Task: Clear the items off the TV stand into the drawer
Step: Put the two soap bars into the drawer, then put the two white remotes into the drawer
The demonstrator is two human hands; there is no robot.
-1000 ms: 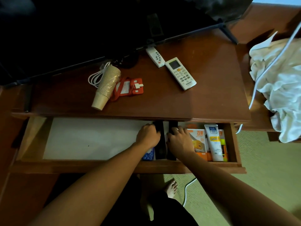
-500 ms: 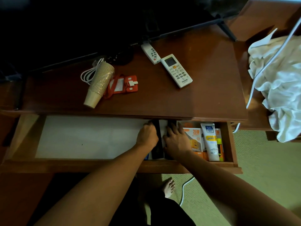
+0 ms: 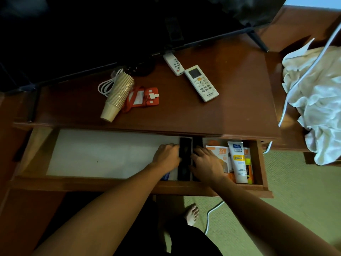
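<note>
The drawer (image 3: pixel 129 183) stands pulled out under the TV stand top (image 3: pixel 184 115). Two black remotes lie side by side in it. My left hand (image 3: pixel 167 156) curls against the left edge of the first black remote (image 3: pixel 184 157). My right hand (image 3: pixel 206 161) lies over the second black remote (image 3: pixel 197 142), hiding most of it. On the stand lie a stack of paper cups (image 3: pixel 117 97), a coiled white cable (image 3: pixel 107 85), a red card holder (image 3: pixel 144 97), a small white remote (image 3: pixel 173 64) and a large white remote (image 3: pixel 201 83).
The drawer's right end holds orange boxes (image 3: pixel 218 154), a white tube (image 3: pixel 238 161) and a yellow item (image 3: pixel 249 163). Its left part shows a white liner (image 3: pixel 103 154). The TV (image 3: pixel 110 30) stands at the back. A crumpled white cloth (image 3: pixel 317 108) lies at the right. My foot (image 3: pixel 191 213) and a cord are below.
Both hands stay in the drawer at the two black remotes. My left hand has slid slightly left, so more of the first remote shows.
</note>
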